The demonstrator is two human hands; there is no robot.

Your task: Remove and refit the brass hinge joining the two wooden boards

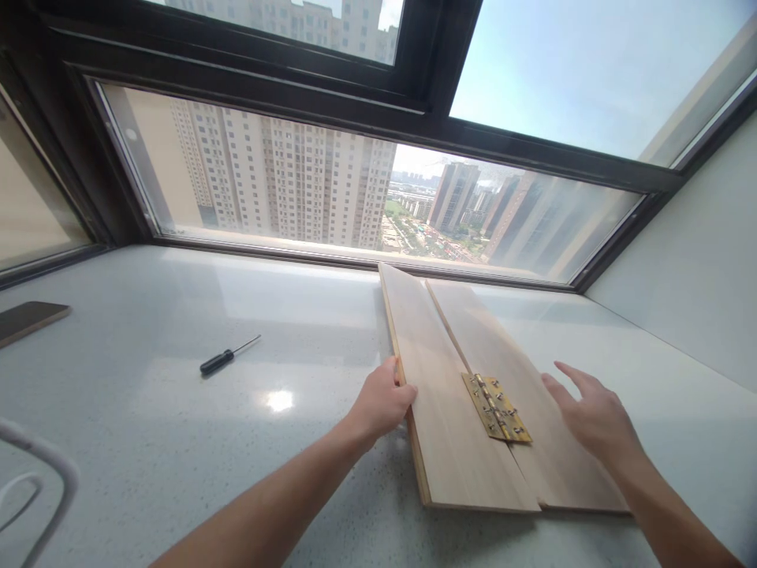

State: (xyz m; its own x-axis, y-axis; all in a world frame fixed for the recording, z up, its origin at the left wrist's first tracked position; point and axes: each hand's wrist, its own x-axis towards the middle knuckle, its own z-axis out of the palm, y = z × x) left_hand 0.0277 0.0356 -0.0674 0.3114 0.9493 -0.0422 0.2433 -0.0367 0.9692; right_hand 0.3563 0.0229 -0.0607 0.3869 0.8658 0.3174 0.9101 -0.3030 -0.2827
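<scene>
Two pale wooden boards lie side by side on the white sill, joined by a brass hinge (497, 407) across their seam. My left hand (382, 401) grips the outer edge of the left board (434, 410), fingers curled around it. My right hand (591, 412) hovers over the right board (514, 355) with its fingers spread, holding nothing.
A black-handled screwdriver (228, 356) lies on the white countertop (177, 426) to the left. A dark phone (27, 319) rests at the far left edge. A white curved object (35, 481) shows at the lower left. The window frame (367, 252) bounds the sill behind; a white wall stands at right.
</scene>
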